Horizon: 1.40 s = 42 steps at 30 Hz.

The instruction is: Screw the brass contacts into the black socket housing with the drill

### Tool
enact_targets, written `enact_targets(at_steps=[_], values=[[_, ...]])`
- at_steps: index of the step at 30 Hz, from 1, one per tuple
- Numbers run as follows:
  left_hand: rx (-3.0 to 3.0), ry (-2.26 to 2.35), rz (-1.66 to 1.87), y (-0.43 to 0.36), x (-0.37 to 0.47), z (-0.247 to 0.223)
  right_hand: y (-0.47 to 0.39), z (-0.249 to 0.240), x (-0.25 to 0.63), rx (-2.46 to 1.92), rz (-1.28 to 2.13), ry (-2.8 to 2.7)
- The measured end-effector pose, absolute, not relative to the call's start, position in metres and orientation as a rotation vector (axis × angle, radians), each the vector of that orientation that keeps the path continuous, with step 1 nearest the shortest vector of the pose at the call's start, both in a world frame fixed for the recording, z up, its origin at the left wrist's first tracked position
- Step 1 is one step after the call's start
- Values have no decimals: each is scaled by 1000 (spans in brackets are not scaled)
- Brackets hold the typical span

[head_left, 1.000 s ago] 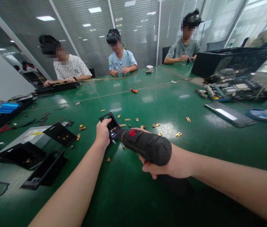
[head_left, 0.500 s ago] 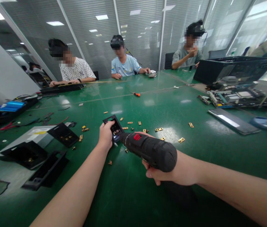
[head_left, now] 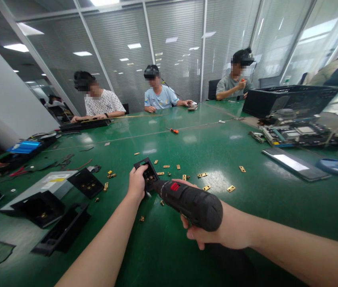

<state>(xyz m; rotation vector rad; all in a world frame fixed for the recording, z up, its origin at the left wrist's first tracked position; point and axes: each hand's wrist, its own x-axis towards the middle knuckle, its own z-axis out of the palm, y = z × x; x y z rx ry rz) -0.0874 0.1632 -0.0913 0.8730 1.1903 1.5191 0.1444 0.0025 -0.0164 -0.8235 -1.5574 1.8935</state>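
Note:
My left hand (head_left: 136, 181) grips a small black housing (head_left: 150, 172) with brass-coloured fittings inside, tilted up off the green table. A black cordless drill (head_left: 191, 201) with a red switch is in my right hand (head_left: 197, 231), its fingers wrapped round the handle. The drill's nose points left into the open face of the housing; the bit's tip is too small to make out. Several brass plates (head_left: 202, 175) with holes lie scattered to the right of the housing. Small brass pieces (head_left: 142, 219) lie nearer to me.
Several black housings (head_left: 85, 182) and a grey metal box (head_left: 49, 179) stand at left. An orange screwdriver (head_left: 174, 130) lies mid-table. At right are a phone (head_left: 294, 164), a circuit board (head_left: 303, 129) and a black computer case (head_left: 288, 101). Co-workers sit across the table (head_left: 121, 145).
The whole view has tilted up slightly, so everything sits lower in the picture. Both hands keep their hold, and the drill's nose stays at the housing.

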Motion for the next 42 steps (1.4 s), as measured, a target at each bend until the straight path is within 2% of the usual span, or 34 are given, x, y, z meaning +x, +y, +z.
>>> enact_targets(at_steps=[42], values=[[844,1202,1515,162,-86,-88,2,-17,140,-853,1915,-1509]])
